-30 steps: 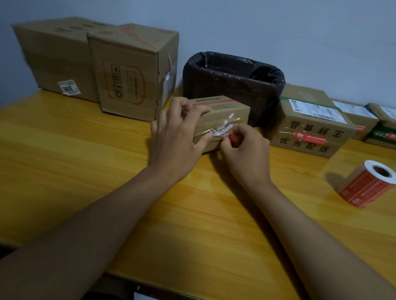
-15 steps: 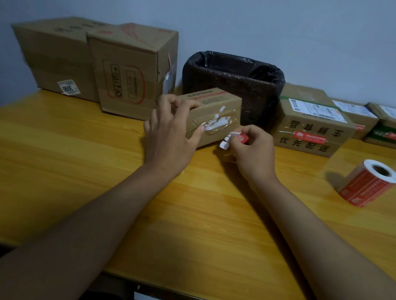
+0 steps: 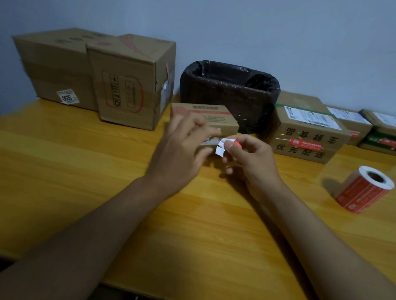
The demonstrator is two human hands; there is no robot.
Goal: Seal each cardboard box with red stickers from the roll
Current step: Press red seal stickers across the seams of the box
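Sticker [image 3: 227, 144], red and white — pinched in right hand [image 3: 250, 161] just before small cardboard box [image 3: 209, 117] on table [image 3: 72, 163]. Left hand [image 3: 180, 153] blurred, fingers loose at box front. Roll [image 3: 364, 189] well right.

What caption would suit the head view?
Right hand pinches a red sticker beside the small cardboard box.

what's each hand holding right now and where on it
The right hand pinches a red sticker by its red end, thumb on top. The left hand is blurred; its hold cannot be told.
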